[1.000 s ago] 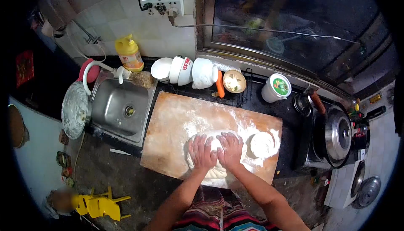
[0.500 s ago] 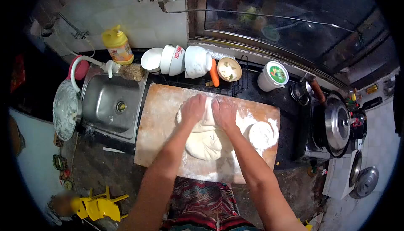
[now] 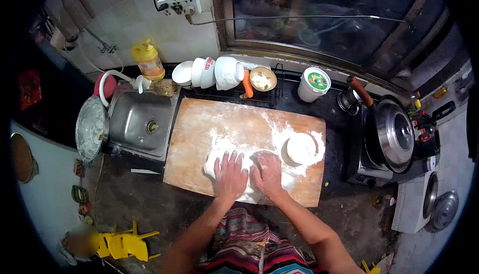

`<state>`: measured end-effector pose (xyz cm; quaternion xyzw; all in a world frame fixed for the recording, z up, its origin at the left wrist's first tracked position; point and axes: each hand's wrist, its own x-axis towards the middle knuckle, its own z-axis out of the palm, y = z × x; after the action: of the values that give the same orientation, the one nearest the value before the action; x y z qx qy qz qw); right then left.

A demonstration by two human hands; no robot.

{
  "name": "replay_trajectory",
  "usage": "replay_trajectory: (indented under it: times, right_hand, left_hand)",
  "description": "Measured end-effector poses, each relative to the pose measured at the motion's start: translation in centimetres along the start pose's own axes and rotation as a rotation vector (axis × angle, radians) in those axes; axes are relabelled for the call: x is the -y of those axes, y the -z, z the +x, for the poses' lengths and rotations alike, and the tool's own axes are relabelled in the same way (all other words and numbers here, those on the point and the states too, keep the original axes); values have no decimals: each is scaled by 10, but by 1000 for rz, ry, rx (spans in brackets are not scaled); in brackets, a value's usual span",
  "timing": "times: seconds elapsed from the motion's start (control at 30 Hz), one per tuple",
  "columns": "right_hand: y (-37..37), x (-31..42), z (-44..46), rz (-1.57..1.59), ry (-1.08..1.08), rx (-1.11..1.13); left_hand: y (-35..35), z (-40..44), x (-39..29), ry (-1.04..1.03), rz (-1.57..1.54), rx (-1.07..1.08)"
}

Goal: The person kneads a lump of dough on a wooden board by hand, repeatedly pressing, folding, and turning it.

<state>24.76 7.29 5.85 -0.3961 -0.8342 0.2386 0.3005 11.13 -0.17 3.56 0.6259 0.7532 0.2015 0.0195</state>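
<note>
White dough (image 3: 213, 160) lies near the front edge of a floured wooden board (image 3: 192, 124). My left hand (image 3: 231, 176) rests on the dough with its fingers spread and pointing away from me. Beside it, my right hand (image 3: 267, 172) also presses on the dough, its fingers slightly bent and angled toward the left hand. Both palms hide part of the dough. To the right of my right hand, a round container of flour (image 3: 301, 148) stands on the board amid scattered flour.
A steel sink (image 3: 139, 119) is at the left. Behind the board stand stacked bowls (image 3: 204, 73), an orange-handled tool (image 3: 247, 84) and a white tub (image 3: 314, 84). A lidded pot (image 3: 394, 134) sits on the stove at right; a yellow chair (image 3: 127, 244) is lower left.
Half a second ago both hands were stretched toward the board's far side; now they are back nearer me. The dough, then spread out toward me, is now a more compact, wide shape.
</note>
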Motion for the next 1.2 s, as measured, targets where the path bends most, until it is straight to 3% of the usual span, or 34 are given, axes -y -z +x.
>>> replay_trajectory:
  times: [0.13,0.27,0.53,0.57,0.67,0.77,0.8,0.83,0.93,0.97,1.07,1.2]
  right_hand:
    - [-27,-16,4,-191,84,78]
    - [-45,-30,36,-200,-28,84]
    - [-88,-86,123,-195,-113,-67]
    - [-99,-98,130,-166,-236,-68]
    - [-111,-113,154,-302,-112,-198]
    - [-111,-114,166,-270,-229,-95]
    - [-107,-113,166,-282,-233,-63]
    - [-91,-99,167,-340,-245,186]
    - [-55,-62,130,-206,-192,185]
    - [-47,-46,107,-75,-21,-20]
    - [-19,-1,40,-53,173,45]
    - [-2,32,-17,-77,225,211]
  left_hand:
    - [-26,-12,8,36,-4,-122]
    - [-44,29,33,-3,-4,-210]
    - [-65,147,74,9,-83,-204]
    - [-71,159,79,10,-95,-195]
    - [-81,193,91,49,-78,-141]
    - [-92,207,94,31,-23,-216]
    - [-83,205,89,29,6,-198]
    - [-81,199,89,-14,3,-181]
    - [-36,172,83,-110,12,48]
    - [-12,162,76,-133,15,151]
    - [61,124,54,-206,52,487]
    - [53,40,56,-227,63,499]
